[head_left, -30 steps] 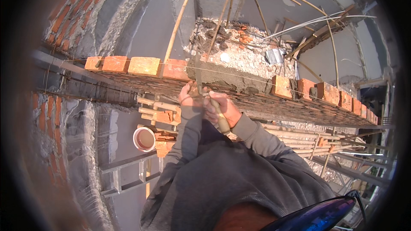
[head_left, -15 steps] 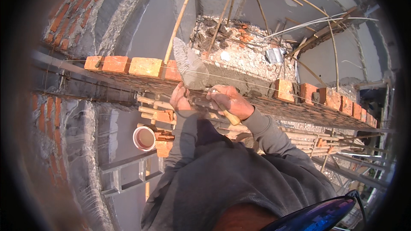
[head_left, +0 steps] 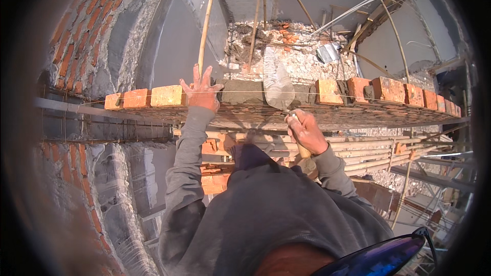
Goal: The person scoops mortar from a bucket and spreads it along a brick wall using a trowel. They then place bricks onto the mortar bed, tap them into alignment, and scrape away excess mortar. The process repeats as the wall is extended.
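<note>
The trowel (head_left: 277, 84) stood blade-up over the grey mortar bed (head_left: 245, 92) on the brick wall (head_left: 153, 97), its handle clenched in the right hand (head_left: 305, 132). The left hand (head_left: 200, 92), fingers (head_left: 196, 74) spread wide, pressed flat on a brick (head_left: 197, 94) just beside the mortar.

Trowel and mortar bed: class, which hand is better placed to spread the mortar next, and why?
Probably the right hand: it already grips the trowel, whose blade lies over the grey mortar on the wall. The left hand is spread flat on the bricks, holding no tool.
</note>
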Motion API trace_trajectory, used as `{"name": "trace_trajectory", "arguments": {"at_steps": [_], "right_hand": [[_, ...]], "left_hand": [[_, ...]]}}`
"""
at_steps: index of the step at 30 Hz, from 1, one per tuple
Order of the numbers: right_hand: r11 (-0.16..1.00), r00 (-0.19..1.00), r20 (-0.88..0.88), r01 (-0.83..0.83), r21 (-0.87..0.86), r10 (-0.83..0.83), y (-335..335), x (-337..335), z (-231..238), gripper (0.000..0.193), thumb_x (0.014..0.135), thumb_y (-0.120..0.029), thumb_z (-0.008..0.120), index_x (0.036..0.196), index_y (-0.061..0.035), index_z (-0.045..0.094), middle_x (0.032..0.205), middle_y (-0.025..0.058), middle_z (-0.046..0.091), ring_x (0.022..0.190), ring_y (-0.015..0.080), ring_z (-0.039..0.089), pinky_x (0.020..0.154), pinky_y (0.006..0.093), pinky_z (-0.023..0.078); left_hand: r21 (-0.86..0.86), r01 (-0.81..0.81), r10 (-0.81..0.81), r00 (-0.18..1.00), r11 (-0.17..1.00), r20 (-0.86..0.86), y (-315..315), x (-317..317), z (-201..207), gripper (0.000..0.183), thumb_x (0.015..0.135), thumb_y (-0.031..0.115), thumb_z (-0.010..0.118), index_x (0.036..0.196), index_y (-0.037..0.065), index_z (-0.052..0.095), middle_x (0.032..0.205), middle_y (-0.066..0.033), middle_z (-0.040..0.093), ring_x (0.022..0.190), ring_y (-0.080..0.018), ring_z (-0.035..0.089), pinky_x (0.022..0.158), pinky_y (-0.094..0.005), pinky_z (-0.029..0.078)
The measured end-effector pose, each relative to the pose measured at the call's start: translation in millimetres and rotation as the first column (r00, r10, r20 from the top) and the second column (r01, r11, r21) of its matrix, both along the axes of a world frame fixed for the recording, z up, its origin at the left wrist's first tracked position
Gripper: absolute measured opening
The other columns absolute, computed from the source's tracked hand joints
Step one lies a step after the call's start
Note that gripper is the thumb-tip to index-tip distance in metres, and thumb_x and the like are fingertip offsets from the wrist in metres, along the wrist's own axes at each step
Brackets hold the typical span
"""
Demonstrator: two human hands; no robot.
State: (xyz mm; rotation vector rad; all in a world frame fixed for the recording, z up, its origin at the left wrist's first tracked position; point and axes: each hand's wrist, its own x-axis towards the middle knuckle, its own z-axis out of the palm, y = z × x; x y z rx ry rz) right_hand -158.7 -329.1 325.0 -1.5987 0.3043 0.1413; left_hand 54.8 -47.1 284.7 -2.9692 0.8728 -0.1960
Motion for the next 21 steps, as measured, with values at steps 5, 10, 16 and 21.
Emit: {"name": "trace_trajectory", "arguments": {"at_steps": [5, 10, 16, 21], "right_hand": [[0.997, 0.997, -0.02, 0.071, 0.018, -0.071, -9.0, -18.8, 2.0, 0.021, 0.11, -0.017, 0.056, 0.1, 0.0013, 0.06, 0.069, 0.0032, 0.06, 0.054, 0.0087, 0.054, 0.051, 0.0293, 0.044], [0.997, 0.995, 0.055, 0.082, -0.015, -0.081, -14.5, -24.5, 5.4, 0.021, 0.109, -0.014, 0.057, 0.095, 0.0014, 0.061, 0.068, 0.0039, 0.061, 0.056, 0.0093, 0.056, 0.052, 0.0289, 0.045], [0.994, 0.99, 0.117, 0.083, -0.073, -0.074, -17.3, -27.7, 0.7, 0.021, 0.108, -0.013, 0.057, 0.094, 0.0026, 0.06, 0.066, 0.0048, 0.061, 0.055, 0.0112, 0.057, 0.052, 0.031, 0.046], [0.995, 0.991, 0.107, 0.083, -0.061, -0.076, -19.1, -31.2, -0.7, 0.019, 0.107, -0.012, 0.057, 0.094, 0.0026, 0.06, 0.066, 0.0054, 0.061, 0.055, 0.0126, 0.058, 0.053, 0.0322, 0.046]], "left_hand": [[0.028, -0.023, 0.026, 0.992, 0.999, -0.123, 0.1, 6.1, 1.3, 0.038, 0.083, 0.025, 0.079, 0.119, 0.036, 0.083, 0.172, -0.0004, 0.032, 0.166, -0.0381, 0.008, 0.117, -0.0864, 0.02], [0.022, -0.02, 0.023, 0.981, 1.0, -0.192, -10.9, 7.7, 0.5, 0.031, 0.089, 0.034, 0.079, 0.119, 0.034, 0.082, 0.17, -0.0006, 0.033, 0.166, -0.0386, 0.005, 0.116, -0.0868, 0.02], [0.093, -0.067, 0.087, 0.966, 0.993, -0.243, -20.6, 14.6, 2.5, 0.026, 0.088, 0.032, 0.083, 0.113, 0.031, 0.083, 0.168, -0.0004, 0.036, 0.166, -0.0378, 0.005, 0.116, -0.087, 0.022], [0.064, -0.055, 0.07, 0.963, 0.996, -0.26, -25.0, 15.6, -3.5, 0.018, 0.089, 0.03, 0.081, 0.106, 0.023, 0.082, 0.166, -0.0032, 0.04, 0.166, -0.0382, 0.004, 0.115, -0.0876, 0.022]]}}
